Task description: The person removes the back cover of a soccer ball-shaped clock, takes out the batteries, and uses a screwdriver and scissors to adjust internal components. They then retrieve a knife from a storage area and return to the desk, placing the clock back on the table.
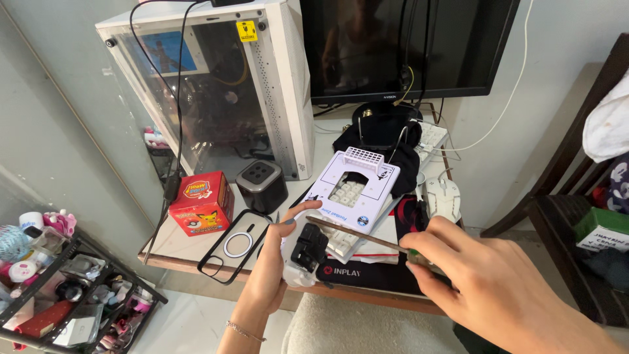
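Head view. My left hand (272,259) grips a small white device (296,252) with a black part on its face, thumb lying along the top edge, fingers wrapped round the underside. It is held in the air over the near edge of the desk (177,246), just in front of the keyboard box (357,193). My right hand (488,282) is closed in a pinch round the handle of a thin metal tool (357,234); the shaft runs left and slightly upward, and its tip sits at the upper edge of the device, close under my left thumb. I cannot tell whether the tip is seated in a seam or only resting on the casing.

Judgement on doing this well: I keep the left hand firm and still so the device cannot twist, and I keep the thumb out of the tip's line, since a slip would run straight at it. I apply light, steady pressure with the right hand.

Nearby: a clear phone case (234,246), a red box (200,203), a white mouse (442,196).
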